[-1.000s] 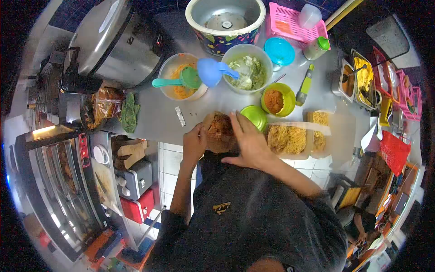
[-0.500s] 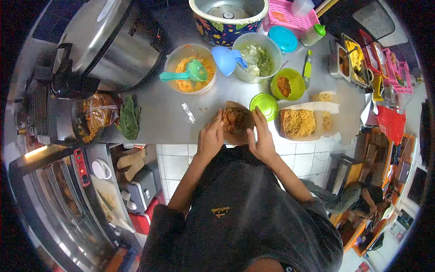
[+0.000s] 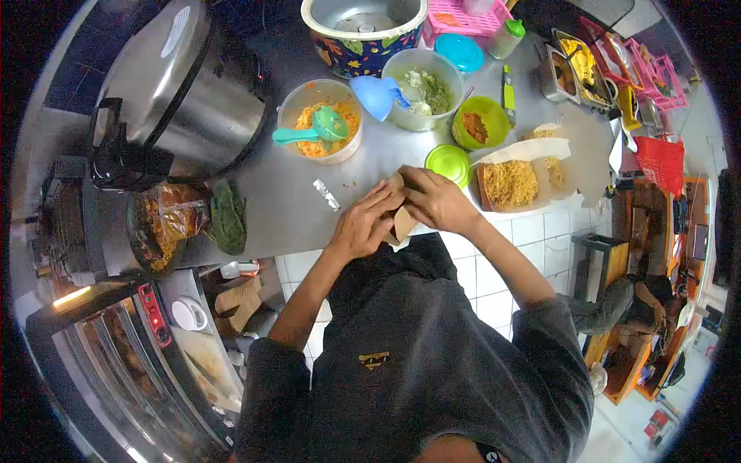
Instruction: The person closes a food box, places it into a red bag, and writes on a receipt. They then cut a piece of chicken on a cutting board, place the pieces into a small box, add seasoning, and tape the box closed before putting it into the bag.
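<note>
A small brown paper food box (image 3: 403,224) stands at the table's front edge, its flaps folded inward over the contents, which are now hidden. My left hand (image 3: 363,222) is closed around its left side, fingers bent over the top. From the right, my right hand (image 3: 441,202) grips the far flap and right side, its fingers curled on the paper. Just beyond my right hand lies a lime green lid (image 3: 448,165). An open paper box of noodles (image 3: 509,185) sits to the right. A foil strip (image 3: 326,194) lies left of my left hand.
Behind stand a tub of orange shreds (image 3: 340,116) with a green scoop, a tub of pale green shreds (image 3: 428,100) with a blue scoop, and a green bowl (image 3: 486,123). A large steel cooker (image 3: 185,92) fills the left. A person (image 3: 633,309) is at far right.
The brown box was spread open with browned fried food showing; its flaps are now folded over it. Both hands have closed in on the paper. The view has shifted slightly.
</note>
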`<act>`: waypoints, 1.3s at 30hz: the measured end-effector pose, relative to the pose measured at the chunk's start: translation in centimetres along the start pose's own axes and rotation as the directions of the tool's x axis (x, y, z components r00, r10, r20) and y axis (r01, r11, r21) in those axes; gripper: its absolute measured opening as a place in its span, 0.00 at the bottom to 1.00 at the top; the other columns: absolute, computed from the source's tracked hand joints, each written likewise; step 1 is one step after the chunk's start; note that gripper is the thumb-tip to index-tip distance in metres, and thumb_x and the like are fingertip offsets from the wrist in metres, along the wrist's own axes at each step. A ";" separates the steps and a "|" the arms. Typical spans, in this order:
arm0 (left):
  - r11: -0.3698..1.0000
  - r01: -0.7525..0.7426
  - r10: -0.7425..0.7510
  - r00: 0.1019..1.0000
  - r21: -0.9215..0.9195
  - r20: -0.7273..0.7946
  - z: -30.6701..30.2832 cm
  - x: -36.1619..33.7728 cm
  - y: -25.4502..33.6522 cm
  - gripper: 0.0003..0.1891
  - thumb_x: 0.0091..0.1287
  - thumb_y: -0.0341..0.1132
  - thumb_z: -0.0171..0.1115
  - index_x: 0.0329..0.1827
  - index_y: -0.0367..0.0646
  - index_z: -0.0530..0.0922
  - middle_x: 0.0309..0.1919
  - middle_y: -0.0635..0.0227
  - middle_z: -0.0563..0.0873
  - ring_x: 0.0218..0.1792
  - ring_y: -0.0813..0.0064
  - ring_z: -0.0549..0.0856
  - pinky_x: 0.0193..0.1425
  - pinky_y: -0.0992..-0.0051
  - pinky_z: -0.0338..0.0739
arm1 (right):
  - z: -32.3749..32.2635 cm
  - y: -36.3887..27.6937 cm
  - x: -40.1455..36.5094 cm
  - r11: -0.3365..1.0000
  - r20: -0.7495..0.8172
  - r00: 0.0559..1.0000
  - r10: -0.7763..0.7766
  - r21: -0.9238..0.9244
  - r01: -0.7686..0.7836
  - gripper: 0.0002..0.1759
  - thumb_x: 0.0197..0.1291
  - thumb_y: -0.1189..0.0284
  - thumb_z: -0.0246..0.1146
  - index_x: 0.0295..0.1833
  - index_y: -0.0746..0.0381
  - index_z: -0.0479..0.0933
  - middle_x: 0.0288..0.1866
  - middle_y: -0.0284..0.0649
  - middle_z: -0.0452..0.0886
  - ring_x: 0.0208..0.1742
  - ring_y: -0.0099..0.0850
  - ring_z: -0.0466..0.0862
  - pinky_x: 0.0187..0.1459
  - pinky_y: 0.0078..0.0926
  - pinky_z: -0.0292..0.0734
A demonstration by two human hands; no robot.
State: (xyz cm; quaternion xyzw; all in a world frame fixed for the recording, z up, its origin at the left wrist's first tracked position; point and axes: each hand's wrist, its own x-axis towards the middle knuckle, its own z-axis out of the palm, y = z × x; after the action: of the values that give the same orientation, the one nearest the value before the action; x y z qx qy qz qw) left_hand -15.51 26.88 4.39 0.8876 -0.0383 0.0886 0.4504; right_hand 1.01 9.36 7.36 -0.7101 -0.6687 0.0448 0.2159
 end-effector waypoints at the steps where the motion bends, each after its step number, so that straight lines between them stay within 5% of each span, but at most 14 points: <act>1: 0.999 -0.038 0.036 0.997 -0.027 -0.075 0.2 -0.4 0.3 0.27 0.70 0.46 0.55 0.65 0.34 0.75 0.67 0.43 0.74 0.72 0.45 0.70 0.75 0.56 0.64 | 0.3 -0.1 -0.1 1.000 -0.006 1.000 -0.001 -0.009 0.001 0.21 0.58 0.67 0.66 0.55 0.63 0.77 0.70 0.51 0.68 0.64 0.47 0.74 0.62 0.41 0.75; 4: 0.999 -0.043 0.048 0.980 0.031 -0.194 2.3 -1.4 1.3 0.29 0.67 0.46 0.59 0.64 0.32 0.74 0.65 0.41 0.74 0.71 0.42 0.69 0.75 0.54 0.63 | 1.8 -1.2 -1.2 0.987 -0.021 0.988 0.156 -0.045 -0.157 0.23 0.58 0.71 0.63 0.59 0.63 0.76 0.71 0.48 0.68 0.59 0.44 0.76 0.58 0.37 0.78; 6: 0.989 0.047 -0.005 0.958 0.142 -0.285 3.8 -1.4 1.6 0.27 0.67 0.37 0.58 0.67 0.31 0.69 0.66 0.43 0.72 0.70 0.43 0.69 0.75 0.51 0.61 | 2.5 -2.2 -2.1 0.984 -0.047 0.990 0.136 -0.112 -0.141 0.25 0.57 0.72 0.62 0.62 0.64 0.74 0.72 0.48 0.68 0.58 0.44 0.77 0.59 0.37 0.78; 9: 0.979 0.140 -0.094 0.953 0.146 -0.286 4.4 0.8 1.2 0.28 0.68 0.40 0.57 0.66 0.30 0.69 0.65 0.40 0.71 0.68 0.40 0.68 0.73 0.49 0.60 | 4.2 -2.5 -2.8 0.980 -0.083 0.995 0.059 -0.183 -0.074 0.31 0.56 0.74 0.58 0.67 0.69 0.70 0.75 0.50 0.66 0.62 0.44 0.77 0.65 0.37 0.75; 12: 0.942 0.125 -0.038 0.961 0.311 -0.273 4.3 1.3 1.3 0.26 0.69 0.41 0.53 0.65 0.30 0.69 0.63 0.40 0.71 0.67 0.39 0.68 0.73 0.47 0.59 | 3.7 -3.7 -3.0 0.976 -0.132 0.973 0.191 0.133 -0.173 0.32 0.60 0.76 0.56 0.71 0.73 0.65 0.76 0.57 0.64 0.77 0.50 0.65 0.75 0.43 0.63; 14: 0.916 0.127 -0.024 0.964 0.380 -0.265 4.2 1.4 1.0 0.26 0.70 0.41 0.52 0.65 0.31 0.68 0.63 0.40 0.71 0.67 0.39 0.67 0.73 0.47 0.59 | 4.2 -3.9 -3.3 0.981 -0.135 0.975 0.176 0.107 -0.163 0.33 0.60 0.76 0.56 0.72 0.73 0.64 0.76 0.57 0.64 0.78 0.50 0.64 0.76 0.44 0.62; 19: 0.993 0.053 -0.008 0.923 0.104 -0.385 5.8 0.5 -0.9 0.23 0.70 0.39 0.53 0.62 0.31 0.68 0.65 0.41 0.69 0.68 0.38 0.67 0.74 0.46 0.59 | 4.8 -4.7 -2.4 0.981 -0.084 0.981 0.174 -0.072 -0.181 0.34 0.57 0.75 0.60 0.71 0.72 0.65 0.74 0.58 0.67 0.75 0.50 0.67 0.74 0.46 0.64; 22: 0.996 0.061 -0.038 0.943 0.060 -0.331 5.1 -0.4 -1.1 0.20 0.69 0.36 0.57 0.59 0.32 0.70 0.67 0.43 0.69 0.69 0.41 0.68 0.74 0.51 0.61 | 4.2 -6.0 -2.3 0.953 -0.193 0.940 0.282 -0.052 -0.297 0.32 0.53 0.76 0.65 0.67 0.68 0.72 0.66 0.54 0.74 0.67 0.48 0.74 0.67 0.45 0.70; 24: 0.991 0.131 -0.129 0.957 -0.012 -0.260 3.8 -0.6 -0.2 0.19 0.67 0.34 0.59 0.57 0.33 0.70 0.65 0.44 0.69 0.68 0.42 0.69 0.72 0.53 0.64 | 4.0 -7.2 -2.6 0.866 -0.209 0.840 0.500 0.104 -0.489 0.25 0.52 0.77 0.68 0.59 0.64 0.79 0.55 0.48 0.79 0.56 0.46 0.79 0.58 0.43 0.76; 27: 0.975 0.216 -0.220 0.963 -0.042 -0.154 2.0 -0.1 1.0 0.19 0.63 0.32 0.65 0.54 0.35 0.71 0.61 0.47 0.71 0.65 0.45 0.72 0.68 0.57 0.69 | 4.4 -7.5 -2.5 0.812 -0.273 0.767 0.581 0.260 -0.523 0.17 0.56 0.77 0.66 0.52 0.63 0.83 0.48 0.46 0.81 0.50 0.46 0.81 0.51 0.41 0.79; 31: 0.957 0.275 -0.284 0.954 -0.095 -0.097 2.1 0.2 -0.2 0.19 0.58 0.32 0.70 0.49 0.38 0.72 0.53 0.53 0.72 0.58 0.50 0.76 0.65 0.60 0.72 | 4.6 -7.5 -2.3 0.750 -0.244 0.725 0.644 0.388 -0.535 0.14 0.56 0.77 0.66 0.49 0.65 0.83 0.45 0.48 0.82 0.46 0.48 0.83 0.47 0.40 0.81; 39: 0.918 0.295 -0.352 0.915 -0.266 -0.199 5.0 -0.4 -2.7 0.15 0.58 0.29 0.69 0.43 0.36 0.74 0.55 0.51 0.72 0.59 0.49 0.74 0.64 0.58 0.69 | 3.9 -6.1 -2.6 0.639 -0.130 0.711 0.691 0.571 -0.516 0.11 0.56 0.77 0.67 0.45 0.68 0.83 0.42 0.50 0.82 0.42 0.45 0.85 0.45 0.36 0.82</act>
State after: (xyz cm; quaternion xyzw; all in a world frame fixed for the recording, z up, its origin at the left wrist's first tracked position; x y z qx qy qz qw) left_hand -14.85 24.43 -0.74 0.8057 0.1555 0.1151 0.5598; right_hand -6.28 7.86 5.47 -0.8104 -0.3052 0.1630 0.4728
